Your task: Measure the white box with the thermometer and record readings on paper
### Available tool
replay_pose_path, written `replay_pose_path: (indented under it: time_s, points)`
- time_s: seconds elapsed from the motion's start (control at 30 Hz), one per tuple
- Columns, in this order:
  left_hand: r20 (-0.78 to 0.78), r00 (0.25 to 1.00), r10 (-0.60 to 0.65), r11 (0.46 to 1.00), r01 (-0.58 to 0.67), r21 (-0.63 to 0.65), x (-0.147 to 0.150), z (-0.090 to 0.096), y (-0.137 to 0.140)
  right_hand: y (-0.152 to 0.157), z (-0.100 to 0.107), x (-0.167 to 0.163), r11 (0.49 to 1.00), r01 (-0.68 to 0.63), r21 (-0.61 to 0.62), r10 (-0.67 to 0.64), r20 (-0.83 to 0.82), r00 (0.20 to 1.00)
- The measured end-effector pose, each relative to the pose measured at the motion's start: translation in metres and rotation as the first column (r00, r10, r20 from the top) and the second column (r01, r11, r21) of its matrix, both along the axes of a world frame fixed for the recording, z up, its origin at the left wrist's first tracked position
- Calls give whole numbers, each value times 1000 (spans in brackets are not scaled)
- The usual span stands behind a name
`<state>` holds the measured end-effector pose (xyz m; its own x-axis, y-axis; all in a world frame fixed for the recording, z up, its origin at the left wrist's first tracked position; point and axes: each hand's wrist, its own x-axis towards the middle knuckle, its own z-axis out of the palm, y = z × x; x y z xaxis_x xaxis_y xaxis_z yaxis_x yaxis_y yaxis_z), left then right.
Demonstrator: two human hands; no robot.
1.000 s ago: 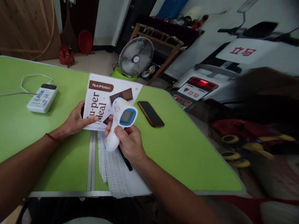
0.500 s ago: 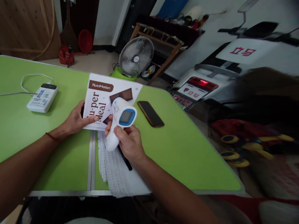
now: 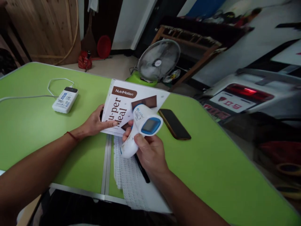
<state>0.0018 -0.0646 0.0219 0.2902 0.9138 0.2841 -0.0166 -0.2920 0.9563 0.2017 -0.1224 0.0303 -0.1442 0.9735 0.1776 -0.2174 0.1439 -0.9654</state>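
Observation:
My left hand (image 3: pixel 97 121) grips the lower left edge of a white box (image 3: pixel 117 106) printed "NutriMotion", its thumb across the front. The box is tilted over the green table (image 3: pixel 202 166). My right hand (image 3: pixel 150 147) is wrapped round the handle of a white infrared thermometer (image 3: pixel 138 125), in front of the box. The thermometer's blue-framed screen faces me and looks blank. Printed paper sheets (image 3: pixel 129 182) lie under my right hand, with a black pen (image 3: pixel 142 169) on them. A dark phone (image 3: pixel 175 124) rests to the right of the box.
A white power bank (image 3: pixel 65 99) with a cable lies on the left of the table. A metal seam (image 3: pixel 107 164) runs across the tabletop. Beyond the far edge stands a fan (image 3: pixel 158 61); a white scooter (image 3: pixel 237 94) is at the right.
The camera view has turned left, so everything sits further right in the picture. Both hands keep their hold on the box and the thermometer, with little visible movement between them.

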Motion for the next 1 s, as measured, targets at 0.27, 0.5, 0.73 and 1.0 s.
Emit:
replay_pose_path:
  time_s: [0.27, 0.5, 0.73, 1.0]
  points:
    - [-10, 1000, -9, 999, 9, 34, -1, -3, 4, 3, 1, -2, 997, -24, -71, 20, -55, 998]
    - [-20, 1000, 13, 1000, -13, 24, -2, -1, 4, 4, -2, -1, 999, -37, -35, 36, -30, 999]
    - [-42, 999, 26, 999, -24, 39, -1, 3, 3, 4, -2, 1, 999, -45, -3, 45, -57, 997]
    - [-74, 997, 10, 999, -8, 33, -3, 1, 4, 5, -2, 2, 998, -55, 2, 55, -28, 998]
